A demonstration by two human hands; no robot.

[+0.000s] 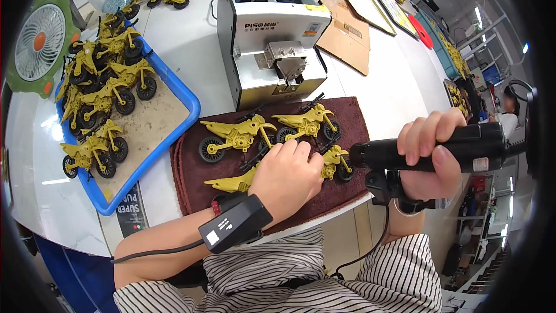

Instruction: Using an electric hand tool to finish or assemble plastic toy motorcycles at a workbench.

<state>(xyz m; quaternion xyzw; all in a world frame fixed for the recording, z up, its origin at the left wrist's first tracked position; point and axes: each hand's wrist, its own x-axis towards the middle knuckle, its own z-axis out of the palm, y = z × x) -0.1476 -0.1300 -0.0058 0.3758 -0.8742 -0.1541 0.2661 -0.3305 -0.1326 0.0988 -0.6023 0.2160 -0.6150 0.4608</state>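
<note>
My right hand (433,142) is wrapped round a black electric screwdriver (379,154), held level with its tip pointing left. That tip meets the right end of a yellow toy motorcycle (231,183) lying on its side on a brown towel (194,179). Curled over the middle of this motorcycle, my left hand (289,177) holds it against the towel and hides much of it. Just beyond lie two more toy motorcycles, one on the left (238,134) and one on the right (304,119), both with black wheels. Black devices are strapped to both my wrists.
A blue tray (191,101) heaped with yellow toy motorcycles stands at the left, beside a green fan (40,40). Behind the towel is a grey-white screw feeder (278,29). Cardboard (347,40) lies to its right. Another person (509,116) sits far right.
</note>
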